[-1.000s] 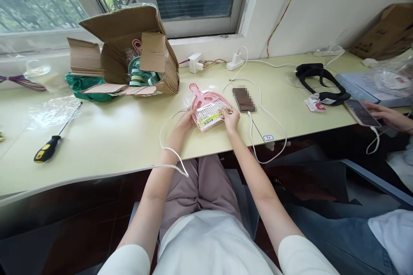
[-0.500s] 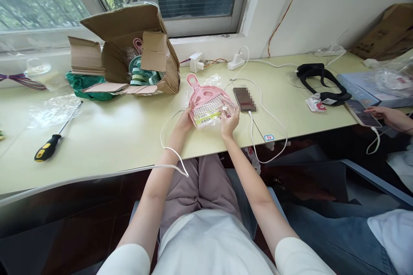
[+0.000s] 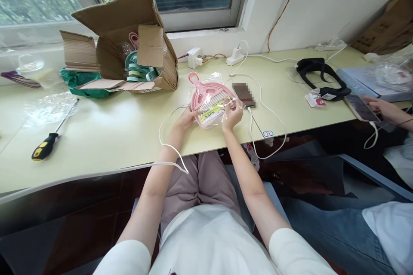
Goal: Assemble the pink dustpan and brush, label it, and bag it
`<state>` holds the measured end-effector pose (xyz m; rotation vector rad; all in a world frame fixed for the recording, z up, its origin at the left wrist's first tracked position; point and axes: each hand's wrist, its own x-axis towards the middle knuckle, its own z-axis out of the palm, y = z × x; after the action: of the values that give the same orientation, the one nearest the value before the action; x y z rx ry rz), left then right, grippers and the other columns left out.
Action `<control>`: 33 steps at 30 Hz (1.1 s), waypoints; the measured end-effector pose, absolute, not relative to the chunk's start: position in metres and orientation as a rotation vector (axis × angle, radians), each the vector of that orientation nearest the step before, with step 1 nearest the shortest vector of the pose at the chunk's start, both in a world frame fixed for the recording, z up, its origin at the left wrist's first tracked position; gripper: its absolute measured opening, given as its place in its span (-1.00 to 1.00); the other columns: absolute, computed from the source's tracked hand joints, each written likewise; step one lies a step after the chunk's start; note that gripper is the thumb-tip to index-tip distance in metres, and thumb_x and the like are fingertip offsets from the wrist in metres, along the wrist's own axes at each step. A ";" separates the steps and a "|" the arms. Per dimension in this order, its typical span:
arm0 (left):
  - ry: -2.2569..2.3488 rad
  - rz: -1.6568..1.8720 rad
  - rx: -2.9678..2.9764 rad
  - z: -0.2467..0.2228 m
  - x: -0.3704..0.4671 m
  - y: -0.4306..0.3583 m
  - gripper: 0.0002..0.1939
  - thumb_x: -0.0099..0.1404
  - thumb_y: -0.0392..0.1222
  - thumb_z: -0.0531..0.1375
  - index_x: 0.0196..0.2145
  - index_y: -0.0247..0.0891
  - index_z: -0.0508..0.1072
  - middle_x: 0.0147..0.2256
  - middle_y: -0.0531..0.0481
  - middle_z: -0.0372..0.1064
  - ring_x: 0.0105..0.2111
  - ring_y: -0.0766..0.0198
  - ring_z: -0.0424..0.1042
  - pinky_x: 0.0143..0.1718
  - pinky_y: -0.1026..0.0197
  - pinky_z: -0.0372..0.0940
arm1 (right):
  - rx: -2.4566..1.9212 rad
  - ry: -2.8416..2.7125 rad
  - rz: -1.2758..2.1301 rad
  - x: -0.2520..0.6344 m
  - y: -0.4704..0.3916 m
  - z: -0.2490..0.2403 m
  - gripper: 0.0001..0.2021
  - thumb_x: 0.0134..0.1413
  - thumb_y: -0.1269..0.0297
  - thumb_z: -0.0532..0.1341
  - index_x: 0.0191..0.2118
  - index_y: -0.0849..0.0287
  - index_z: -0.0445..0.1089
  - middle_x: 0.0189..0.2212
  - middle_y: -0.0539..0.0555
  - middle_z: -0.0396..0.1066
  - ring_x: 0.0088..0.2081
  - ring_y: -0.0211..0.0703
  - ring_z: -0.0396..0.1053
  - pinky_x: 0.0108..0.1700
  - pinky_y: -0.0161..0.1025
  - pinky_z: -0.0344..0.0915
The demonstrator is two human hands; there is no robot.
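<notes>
A pink dustpan and brush set [image 3: 209, 91] lies in clear plastic wrap on the pale table, its looped handle pointing away from me. A yellow-green label [image 3: 211, 111] shows near its wide edge. On the left side, my left hand [image 3: 186, 117] grips the dustpan's edge, with the thumb over the label. My right hand [image 3: 232, 114] is closed on the wrap at the right corner, fingers bent and pinched together. A phone [image 3: 244, 94] lies just beyond my right hand, beside a white charging cable [image 3: 285, 131].
An open cardboard box [image 3: 164, 58] with green tape-like rolls [image 3: 137, 73] stands at the back left. A yellow-black screwdriver [image 3: 45, 147] lies at left. A black headset [image 3: 322, 79] is at right, near a co-worker's hand [image 3: 385, 109] holding a phone [image 3: 362, 109]. A white cable [image 3: 174, 150] crosses my left forearm.
My left thumb has come over the label. My right fingers have bent inward and pinch the wrap at the right corner. The dustpan has turned slightly, and the view has shifted a little.
</notes>
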<state>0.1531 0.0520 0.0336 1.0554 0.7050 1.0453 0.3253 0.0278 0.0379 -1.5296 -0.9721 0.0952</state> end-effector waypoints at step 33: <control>0.657 0.991 0.888 0.035 0.163 0.042 -0.28 0.12 -0.37 0.30 0.23 -0.20 0.24 -0.03 -0.12 0.49 -0.08 0.14 0.52 -0.02 0.10 0.43 | -1.092 -0.871 0.657 0.329 0.025 0.006 -0.43 0.17 0.19 0.05 0.28 0.03 -0.07 0.23 0.21 0.19 0.20 -0.11 0.27 0.23 0.05 0.20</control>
<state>0.1626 0.0422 0.0350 0.8881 0.6566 0.9906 0.3292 0.0248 0.0064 -1.0924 -0.8715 0.6569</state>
